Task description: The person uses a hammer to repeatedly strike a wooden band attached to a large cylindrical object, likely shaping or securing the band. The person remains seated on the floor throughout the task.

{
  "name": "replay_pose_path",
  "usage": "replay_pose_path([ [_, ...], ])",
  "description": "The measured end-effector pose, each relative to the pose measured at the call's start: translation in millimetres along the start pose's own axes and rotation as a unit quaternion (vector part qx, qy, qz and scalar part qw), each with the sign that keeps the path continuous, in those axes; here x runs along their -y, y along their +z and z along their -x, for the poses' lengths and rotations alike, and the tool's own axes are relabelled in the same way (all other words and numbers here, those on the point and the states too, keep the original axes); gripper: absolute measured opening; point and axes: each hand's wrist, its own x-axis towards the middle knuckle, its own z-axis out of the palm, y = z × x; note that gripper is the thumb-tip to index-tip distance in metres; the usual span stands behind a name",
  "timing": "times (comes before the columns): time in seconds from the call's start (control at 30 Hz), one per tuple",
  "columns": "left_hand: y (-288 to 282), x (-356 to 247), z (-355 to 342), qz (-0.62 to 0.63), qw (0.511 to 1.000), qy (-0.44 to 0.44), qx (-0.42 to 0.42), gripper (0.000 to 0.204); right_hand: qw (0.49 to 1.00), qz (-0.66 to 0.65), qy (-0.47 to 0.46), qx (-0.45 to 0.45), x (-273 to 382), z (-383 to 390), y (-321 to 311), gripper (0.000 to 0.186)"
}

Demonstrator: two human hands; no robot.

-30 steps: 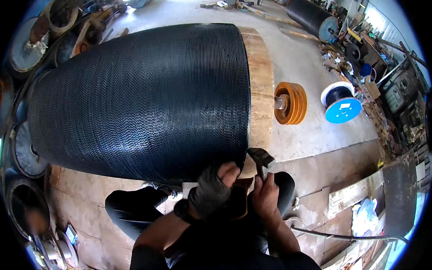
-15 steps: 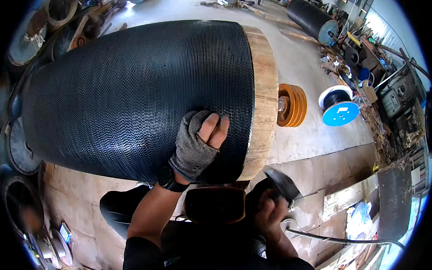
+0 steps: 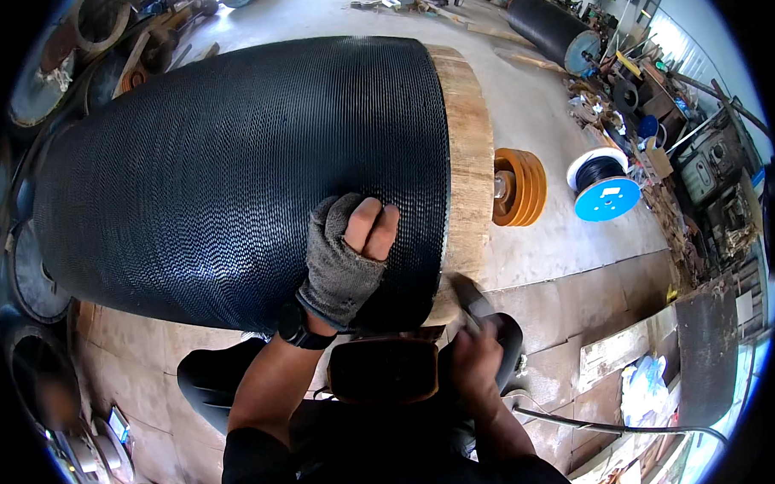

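A big drum (image 3: 240,179) wrapped in black ribbed rubber lies on its side across the middle of the scene, with a bare wooden end band (image 3: 470,162) on its right. The left hand (image 3: 345,260), in a grey fingerless glove, lies flat on the rubber near the drum's near right edge, fingers loose and grasping nothing. The right hand (image 3: 473,367), nearer and lower, is clenched around a handheld power tool (image 3: 484,324) whose tip sits close to the drum's lower right corner, where rubber meets wood; whether it touches cannot be told. A cable (image 3: 599,427) trails off to the right across the floor (image 3: 558,244). The rubber looks whole and evenly ribbed over all the surface in view, so the covering seems largely in place; the edge work at this corner appears to be what is in hand, with the rest of the rim likely left. Farther right stand an orange pulley (image 3: 518,186) and a blue cable spool (image 3: 606,187).
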Motion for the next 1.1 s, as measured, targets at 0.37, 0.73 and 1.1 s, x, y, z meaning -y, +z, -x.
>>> replay_pose_path([
  [0.37, 8, 6, -6, -0.026, 0.999, -0.002, -0.019, 0.044, 0.978, -0.197, 0.073, -0.006, 18, -7, -22, 0.022],
  [0.73, 6, 10, -24, -0.068, 0.997, -0.027, 0.027, 0.049, 0.987, -0.14, 0.079, -0.002, -7, 4, 16, 0.024],
  [1.1, 4, -97, 57, 0.227, 0.963, -0.12, 0.079, 0.052, 0.971, -0.216, 0.101, 0.007, -9, 18, -5, 0.021],
])
